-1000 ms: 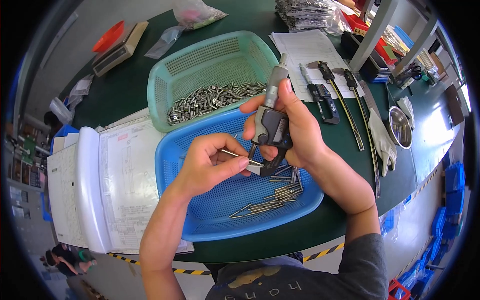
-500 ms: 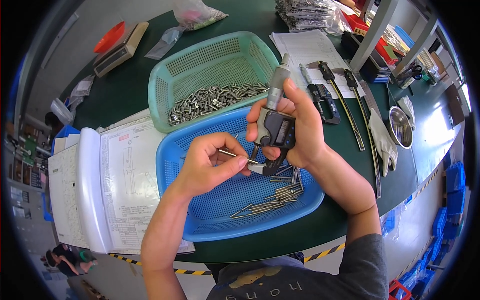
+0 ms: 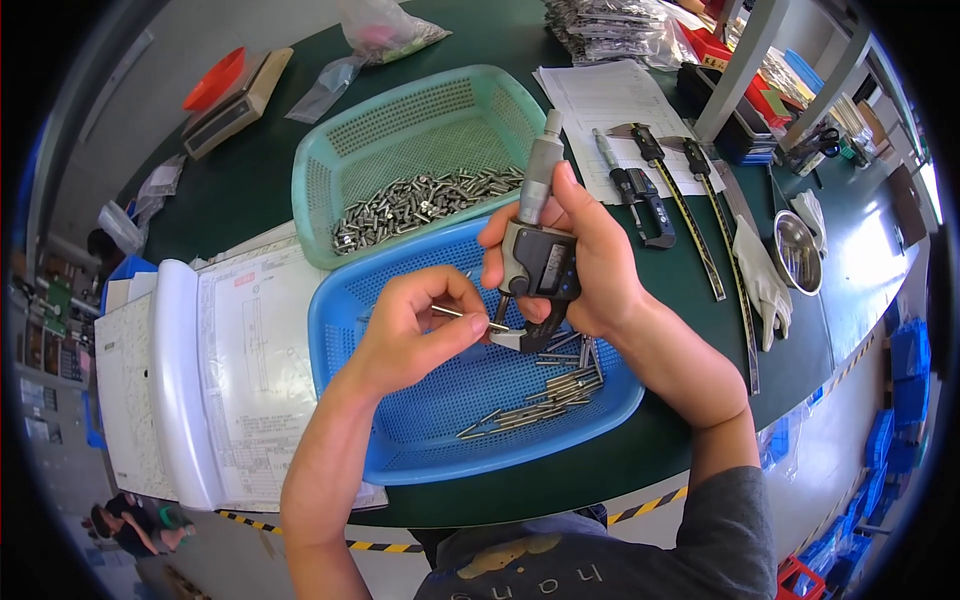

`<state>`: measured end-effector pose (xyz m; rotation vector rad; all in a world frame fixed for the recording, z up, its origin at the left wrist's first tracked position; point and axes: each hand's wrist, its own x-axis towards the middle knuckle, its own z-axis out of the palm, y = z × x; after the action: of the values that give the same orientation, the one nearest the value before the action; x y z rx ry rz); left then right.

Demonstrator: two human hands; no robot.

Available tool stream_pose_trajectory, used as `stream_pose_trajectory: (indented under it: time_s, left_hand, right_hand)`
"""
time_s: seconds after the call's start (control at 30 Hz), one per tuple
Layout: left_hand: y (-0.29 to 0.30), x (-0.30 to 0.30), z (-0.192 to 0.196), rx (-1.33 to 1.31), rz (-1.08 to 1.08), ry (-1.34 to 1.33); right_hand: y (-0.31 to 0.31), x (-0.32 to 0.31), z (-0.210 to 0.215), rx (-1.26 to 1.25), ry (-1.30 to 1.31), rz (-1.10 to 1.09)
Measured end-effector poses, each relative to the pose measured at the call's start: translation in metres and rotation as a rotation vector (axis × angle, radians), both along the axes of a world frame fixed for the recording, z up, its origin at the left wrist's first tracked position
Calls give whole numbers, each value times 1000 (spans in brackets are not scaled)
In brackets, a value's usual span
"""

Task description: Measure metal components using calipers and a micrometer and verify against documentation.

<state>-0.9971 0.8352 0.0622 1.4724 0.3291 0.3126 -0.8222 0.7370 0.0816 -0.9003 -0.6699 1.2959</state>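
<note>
My right hand [image 3: 590,250] is closed around a digital micrometer [image 3: 540,262], its thimble pointing up and away and its curved frame at the lower end. Between the thumb and fingers of my left hand [image 3: 420,330] is a thin metal pin [image 3: 455,314]. The pin's right end lies at the micrometer's measuring gap; whether both jaws touch it I cannot tell. Both hands are above a blue plastic basket [image 3: 420,460], where several similar loose pins [image 3: 550,398] lie toward the right. Behind it, a green basket [image 3: 320,190] contains many short metal pieces [image 3: 420,205].
Left of the baskets lies an open binder with a drawing [image 3: 255,350]. To the right are a second micrometer [image 3: 645,205], two calipers [image 3: 690,215], white gloves [image 3: 765,285] and a metal bowl [image 3: 798,250]. A scale [image 3: 240,100] stands at the far left.
The micrometer in my right hand has tilted slightly and shifted a little left. My left hand keeps its hold on the pin, and the whole view has shifted slightly.
</note>
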Motion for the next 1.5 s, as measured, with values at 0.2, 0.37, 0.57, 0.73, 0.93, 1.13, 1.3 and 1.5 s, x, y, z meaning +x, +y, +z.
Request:
stream_pose_trajectory:
  time_s: [0.2, 0.37, 0.57, 0.73, 0.93, 1.13, 1.3, 1.5]
  left_hand:
    - [1, -1, 1, 1, 24, 9]
    - [0, 0, 2, 9, 41, 17]
    - [1, 1, 0, 45, 38, -3]
    - [3, 0, 0, 70, 56, 20]
    - [5, 7, -9, 634, 296, 274]
    - [4, 11, -15, 1139, 371, 348]
    - [-4, 12, -19, 1222, 237, 231]
    - [-9, 11, -18, 1077, 261, 353]
  right_hand:
    - [1, 2, 0, -17, 47, 12]
    - [0, 2, 0, -32, 12, -13]
    - [1, 2, -1, -15, 11, -18]
    - [2, 0, 0, -40, -62, -41]
    - [3, 1, 0, -8, -128, -152]
    - [4, -1, -2, 40, -131, -170]
    - [4, 0, -3, 33, -75, -173]
    - [6, -3, -10, 67, 20, -233]
